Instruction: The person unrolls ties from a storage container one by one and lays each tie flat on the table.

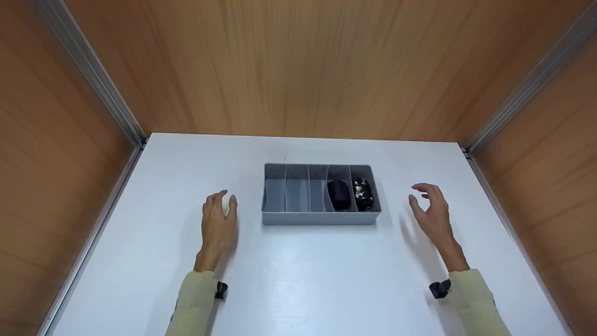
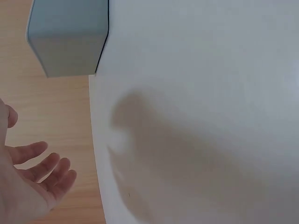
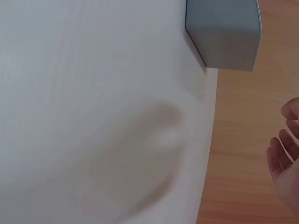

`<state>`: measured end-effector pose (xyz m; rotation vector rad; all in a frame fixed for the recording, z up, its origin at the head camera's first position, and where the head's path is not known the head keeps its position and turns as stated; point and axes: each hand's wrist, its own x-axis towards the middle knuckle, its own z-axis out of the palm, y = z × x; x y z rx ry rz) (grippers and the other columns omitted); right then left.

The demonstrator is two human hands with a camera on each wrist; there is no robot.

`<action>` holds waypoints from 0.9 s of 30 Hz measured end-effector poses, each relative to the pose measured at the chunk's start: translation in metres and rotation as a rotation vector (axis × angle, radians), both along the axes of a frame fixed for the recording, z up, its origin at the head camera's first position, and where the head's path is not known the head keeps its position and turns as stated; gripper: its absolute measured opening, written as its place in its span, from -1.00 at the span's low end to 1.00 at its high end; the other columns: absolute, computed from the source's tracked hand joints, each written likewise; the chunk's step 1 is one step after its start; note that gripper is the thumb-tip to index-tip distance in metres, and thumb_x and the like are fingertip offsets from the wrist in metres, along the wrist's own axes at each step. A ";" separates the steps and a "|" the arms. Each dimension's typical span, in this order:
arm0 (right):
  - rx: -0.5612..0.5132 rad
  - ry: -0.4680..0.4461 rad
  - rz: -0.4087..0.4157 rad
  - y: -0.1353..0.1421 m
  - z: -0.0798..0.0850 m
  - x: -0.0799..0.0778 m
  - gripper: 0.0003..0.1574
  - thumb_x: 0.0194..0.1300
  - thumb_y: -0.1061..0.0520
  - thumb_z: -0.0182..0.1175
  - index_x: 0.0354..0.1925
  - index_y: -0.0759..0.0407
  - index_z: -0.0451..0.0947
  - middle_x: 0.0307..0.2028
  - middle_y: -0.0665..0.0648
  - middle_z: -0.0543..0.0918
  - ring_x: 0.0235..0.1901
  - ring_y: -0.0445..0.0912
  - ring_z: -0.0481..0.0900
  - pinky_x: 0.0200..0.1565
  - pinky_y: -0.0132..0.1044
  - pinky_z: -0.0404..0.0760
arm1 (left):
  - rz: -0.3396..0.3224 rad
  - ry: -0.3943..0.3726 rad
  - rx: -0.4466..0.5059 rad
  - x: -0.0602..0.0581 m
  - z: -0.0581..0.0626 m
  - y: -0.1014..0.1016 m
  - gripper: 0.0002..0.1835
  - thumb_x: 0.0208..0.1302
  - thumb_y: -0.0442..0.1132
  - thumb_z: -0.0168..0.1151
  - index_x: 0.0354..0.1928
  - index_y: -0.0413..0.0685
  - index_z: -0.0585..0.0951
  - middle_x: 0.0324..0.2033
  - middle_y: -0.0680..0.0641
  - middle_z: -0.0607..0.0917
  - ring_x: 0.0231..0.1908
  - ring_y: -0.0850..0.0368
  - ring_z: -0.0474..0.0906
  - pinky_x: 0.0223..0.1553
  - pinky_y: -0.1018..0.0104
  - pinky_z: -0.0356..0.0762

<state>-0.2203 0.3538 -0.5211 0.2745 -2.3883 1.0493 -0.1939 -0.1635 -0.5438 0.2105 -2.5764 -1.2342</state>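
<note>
A grey organizer box [image 1: 320, 218] with several narrow compartments sits on the white table. Its rightmost compartment holds a rolled black item with a light pattern [image 1: 363, 193]; the one beside it holds a plain dark rolled item [image 1: 339, 194]. What kind of things these are is hard to tell. To the left of the box hovers my left hand [image 1: 217, 226], fingers loosely bent and holding nothing. My right hand [image 1: 434, 217] is off to the box's right, thumb and fingers curved apart with nothing between them. Both wrist views show an end of the box, apart from the hands.
The white table [image 1: 298, 280] meets a wood-grain panel [image 1: 298, 70] at the back. More wood-grain panels stand at the left and right, with metal profiles [image 1: 93, 70] at the corners. Small black devices [image 1: 221, 290] are worn at both wrists.
</note>
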 end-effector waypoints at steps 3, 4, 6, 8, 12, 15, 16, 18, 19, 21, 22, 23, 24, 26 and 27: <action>-0.015 -0.007 0.004 -0.004 0.000 -0.002 -0.64 0.34 0.40 0.29 0.09 0.40 0.54 0.05 0.29 0.58 0.11 0.07 0.53 0.13 -0.04 0.50 | -0.007 0.007 0.022 -0.001 0.001 0.005 -0.41 0.63 0.06 -0.07 0.39 -0.29 0.42 0.28 -0.30 0.44 0.34 -0.22 0.31 0.33 -0.12 0.34; -0.019 -0.008 0.005 -0.005 0.000 -0.003 -0.64 0.34 0.40 0.29 0.10 0.39 0.55 0.05 0.28 0.58 0.12 0.07 0.53 0.13 -0.06 0.50 | -0.009 0.009 0.032 -0.002 0.001 0.006 -0.41 0.63 0.06 -0.08 0.39 -0.29 0.42 0.27 -0.30 0.44 0.33 -0.22 0.33 0.32 -0.12 0.35; -0.026 -0.006 0.009 -0.008 0.001 -0.004 -0.64 0.34 0.40 0.29 0.10 0.39 0.55 0.05 0.27 0.59 0.12 0.06 0.53 0.14 -0.10 0.51 | -0.011 0.011 0.055 -0.003 0.002 0.008 -0.42 0.63 0.05 -0.08 0.38 -0.29 0.43 0.26 -0.30 0.45 0.31 -0.21 0.35 0.29 -0.12 0.38; -0.032 -0.007 0.012 -0.010 0.001 -0.004 -0.64 0.35 0.39 0.29 0.10 0.39 0.55 0.06 0.26 0.59 0.12 0.04 0.54 0.15 -0.21 0.50 | -0.011 0.011 0.080 -0.004 0.003 0.010 -0.42 0.63 0.05 -0.07 0.37 -0.29 0.44 0.23 -0.29 0.46 0.26 -0.20 0.39 0.25 -0.11 0.42; -0.043 -0.011 0.017 -0.014 0.002 -0.005 -0.63 0.36 0.38 0.29 0.12 0.38 0.55 0.06 0.24 0.59 0.11 0.01 0.54 0.14 -0.38 0.47 | -0.013 0.027 0.130 -0.006 0.004 0.015 -0.45 0.63 0.01 -0.06 0.34 -0.32 0.46 0.17 -0.27 0.50 0.17 -0.17 0.44 0.17 -0.05 0.46; -0.057 -0.011 0.028 -0.017 0.003 -0.006 -0.63 0.36 0.38 0.29 0.12 0.38 0.54 0.06 0.24 0.59 0.11 0.01 0.54 0.15 -0.26 0.51 | -0.020 0.048 0.169 -0.008 0.003 0.019 -0.48 0.64 -0.03 -0.07 0.32 -0.34 0.46 0.13 -0.27 0.51 0.10 -0.14 0.47 0.11 0.01 0.48; -0.064 -0.009 0.033 -0.019 0.003 -0.007 -0.63 0.36 0.38 0.29 0.12 0.38 0.55 0.06 0.24 0.60 0.11 0.02 0.54 0.15 -0.19 0.52 | -0.023 0.053 0.182 -0.009 0.004 0.020 -0.48 0.64 -0.04 -0.08 0.32 -0.35 0.47 0.11 -0.27 0.52 0.07 -0.13 0.48 0.09 0.03 0.49; -0.078 -0.008 0.044 -0.022 0.004 -0.008 -0.63 0.36 0.38 0.29 0.11 0.39 0.55 0.06 0.24 0.60 0.11 0.04 0.55 0.15 -0.07 0.52 | -0.028 0.052 0.211 -0.010 0.004 0.023 -0.48 0.65 -0.04 -0.09 0.31 -0.36 0.47 0.09 -0.27 0.53 0.04 -0.11 0.49 0.07 0.06 0.50; -0.085 -0.007 0.049 -0.023 0.004 -0.009 -0.63 0.36 0.38 0.29 0.11 0.39 0.55 0.05 0.23 0.60 0.11 0.05 0.55 0.14 -0.06 0.52 | -0.028 0.050 0.226 -0.010 0.004 0.025 -0.48 0.65 -0.04 -0.10 0.31 -0.36 0.47 0.08 -0.27 0.53 0.03 -0.10 0.49 0.06 0.07 0.50; -0.101 -0.003 0.057 -0.026 0.005 -0.010 -0.63 0.35 0.38 0.29 0.11 0.39 0.55 0.05 0.22 0.60 0.11 0.09 0.55 0.14 -0.09 0.53 | -0.026 0.041 0.252 -0.012 0.006 0.028 -0.48 0.66 -0.03 -0.11 0.30 -0.36 0.48 0.07 -0.27 0.55 0.02 -0.10 0.50 0.05 0.08 0.50; -0.106 -0.003 0.058 -0.027 0.005 -0.011 -0.64 0.35 0.39 0.29 0.11 0.39 0.55 0.05 0.21 0.60 0.11 0.10 0.55 0.14 -0.12 0.53 | -0.022 0.032 0.264 -0.012 0.006 0.029 -0.47 0.66 -0.02 -0.11 0.30 -0.36 0.48 0.06 -0.26 0.55 0.02 -0.09 0.50 0.05 0.08 0.50; -0.110 -0.001 0.056 -0.028 0.005 -0.011 -0.64 0.35 0.39 0.29 0.10 0.38 0.56 0.04 0.20 0.60 0.10 0.11 0.56 0.14 -0.17 0.53 | -0.018 0.025 0.276 -0.013 0.006 0.030 -0.46 0.66 -0.01 -0.11 0.30 -0.35 0.49 0.06 -0.26 0.56 0.02 -0.09 0.50 0.05 0.09 0.50; -0.114 0.000 0.055 -0.029 0.005 -0.012 -0.64 0.34 0.39 0.30 0.10 0.38 0.56 0.04 0.19 0.61 0.10 0.12 0.56 0.13 -0.20 0.53 | -0.013 0.020 0.288 -0.014 0.006 0.031 -0.46 0.66 -0.01 -0.11 0.30 -0.35 0.49 0.06 -0.25 0.57 0.02 -0.09 0.51 0.06 0.09 0.50; -0.120 0.001 0.057 -0.031 0.005 -0.013 -0.64 0.34 0.40 0.30 0.10 0.38 0.56 0.03 0.19 0.60 0.09 0.15 0.56 0.13 -0.24 0.53 | -0.004 0.012 0.312 -0.015 0.007 0.034 -0.47 0.66 0.00 -0.10 0.29 -0.34 0.50 0.06 -0.26 0.58 0.02 -0.10 0.52 0.07 0.08 0.50; -0.122 0.000 0.058 -0.032 0.005 -0.013 -0.64 0.34 0.40 0.29 0.10 0.38 0.56 0.03 0.19 0.60 0.09 0.14 0.56 0.13 -0.23 0.54 | -0.001 0.008 0.326 -0.016 0.007 0.035 -0.47 0.66 0.00 -0.09 0.29 -0.34 0.50 0.06 -0.26 0.58 0.03 -0.10 0.52 0.08 0.08 0.50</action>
